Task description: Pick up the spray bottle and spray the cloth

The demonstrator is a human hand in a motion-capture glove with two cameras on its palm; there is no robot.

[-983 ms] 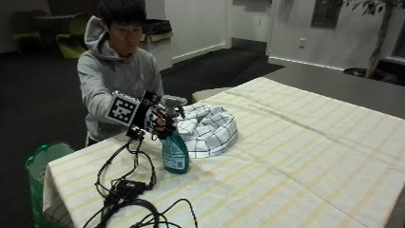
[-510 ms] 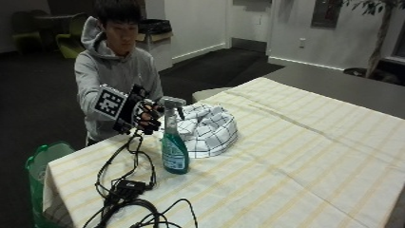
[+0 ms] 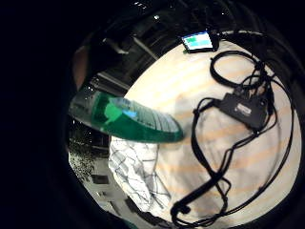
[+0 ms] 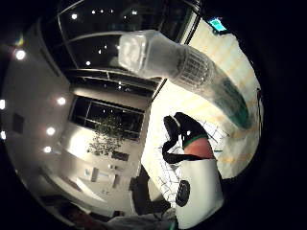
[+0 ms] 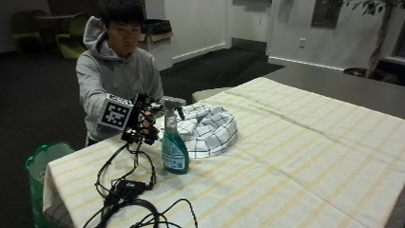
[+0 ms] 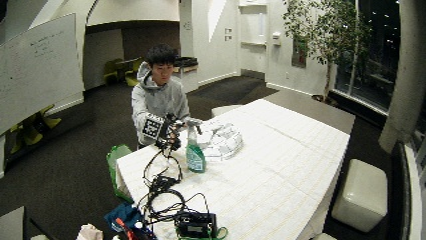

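The grip, the gloved right hand (image 5: 144, 127), is hovering just beside the neck of the spray bottle (image 5: 173, 145), at the height of its trigger head. Its fingers are curling toward the neck, but from the outside view I cannot tell whether they are touching it or closing around it. The thumb-side palm view is showing the bottle's white head (image 4: 148, 52) close to the palm, with nothing clearly wrapped around it.

Compared with 1 second ago, the hand is sitting slightly farther back toward the person's side of the bottle, while the bottle is standing upright on the desk (image 5: 303, 156) in the same spot. That suggests the hand is adjusting its approach rather than lifting, so the pick-up is not yet done.

The bottle's base is resting on the striped desk covering, and the checked cloth (image 5: 208, 128) is lying bunched just behind and beside it, close enough that the 2 may be touching. The little-finger-side palm view is showing the green bottle body (image 3: 124, 117) above the cloth's edge (image 3: 136, 174).

Further out, black cables (image 5: 130, 190) are trailing from the hand across the near corner of the desk.

Judging from this, spraying is waiting on a settled hold at the neck and trigger.
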